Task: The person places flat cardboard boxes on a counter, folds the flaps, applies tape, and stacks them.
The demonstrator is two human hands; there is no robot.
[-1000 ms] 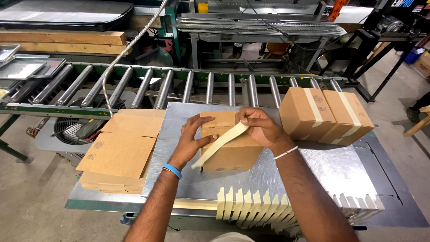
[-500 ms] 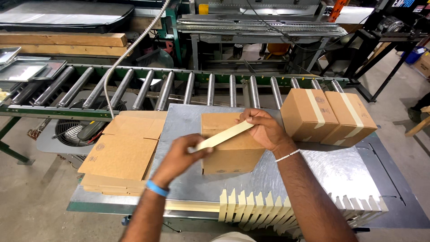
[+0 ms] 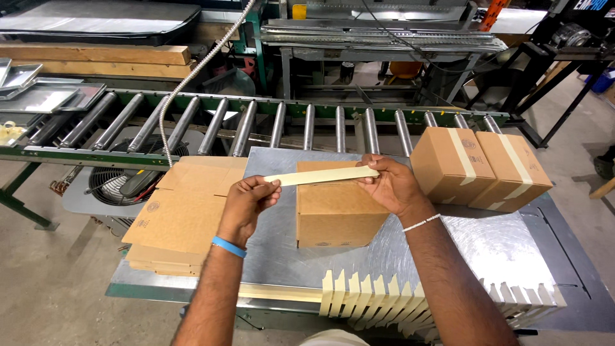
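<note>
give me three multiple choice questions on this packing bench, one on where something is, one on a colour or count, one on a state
1. Where does the stack of flat cardboard lie?
A. on the roller conveyor
B. on the metal table, on the left-hand side of the open-topped box
C. on the floor

2. How many taped boxes stand at the right of the metal table?
A. two
B. four
C. none

3. How is the tape strip held?
A. crumpled in one hand
B. lying loose on the table
C. stretched between the left hand and the right hand above the box

Answers: 1 B, the stack rests on the table's left part beside the box. 2 A, two sealed boxes stand side by side. 3 C, each hand pinches one end of the strip.
</note>
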